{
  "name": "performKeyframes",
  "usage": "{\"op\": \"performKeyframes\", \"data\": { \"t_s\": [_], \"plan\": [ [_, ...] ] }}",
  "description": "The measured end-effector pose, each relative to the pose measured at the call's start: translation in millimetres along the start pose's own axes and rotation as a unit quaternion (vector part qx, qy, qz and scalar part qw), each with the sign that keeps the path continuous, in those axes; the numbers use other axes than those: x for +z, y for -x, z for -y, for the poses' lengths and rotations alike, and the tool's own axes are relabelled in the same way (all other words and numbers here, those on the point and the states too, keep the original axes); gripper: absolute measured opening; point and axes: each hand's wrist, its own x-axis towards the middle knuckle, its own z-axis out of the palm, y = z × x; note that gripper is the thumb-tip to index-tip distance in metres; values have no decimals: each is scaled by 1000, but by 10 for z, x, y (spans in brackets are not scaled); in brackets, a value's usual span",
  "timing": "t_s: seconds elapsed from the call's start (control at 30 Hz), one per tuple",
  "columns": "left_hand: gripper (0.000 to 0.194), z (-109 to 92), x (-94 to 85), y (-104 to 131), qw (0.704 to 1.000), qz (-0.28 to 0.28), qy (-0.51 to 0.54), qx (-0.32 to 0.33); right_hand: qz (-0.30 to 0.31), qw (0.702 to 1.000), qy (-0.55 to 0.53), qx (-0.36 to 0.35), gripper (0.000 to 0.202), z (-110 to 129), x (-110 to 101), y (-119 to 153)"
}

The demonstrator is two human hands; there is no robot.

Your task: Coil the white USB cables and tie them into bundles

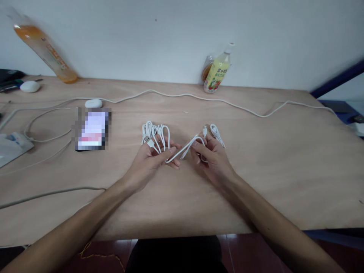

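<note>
A white USB cable runs between my two hands above the wooden table. My left hand is closed on its looped part, with the USB plug sticking out near the thumb. In my right hand the thumb and fingers pinch another stretch of the cable, and a small white connector points up beside the fingers. Just behind the right hand shows a bundled white cable; whether the hand touches it I cannot tell.
On the left lie a phone with a blurred screen and a white case. A long white cord crosses the table's back. Against the wall stand an orange drink bottle and a yellow-labelled bottle. Loose cables lie at left.
</note>
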Motion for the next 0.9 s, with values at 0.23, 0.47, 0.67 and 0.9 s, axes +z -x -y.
{"op": "performKeyframes", "data": {
  "t_s": [0.23,0.47,0.67,0.9],
  "plan": [
    [26,-8,35,13,999,5,-48,-9,2,997,-44,63,29,54,27,19],
    [28,-18,32,25,997,-4,-71,5,41,997,-35,51,33,46,25,24],
    [27,-13,55,27,999,28,-40,-14,39,999,8,12,42,-11,30,18],
    [20,-2,44,24,996,10,-85,-1,46,999,6,16,41,-43,-10,7]
  ]
}}
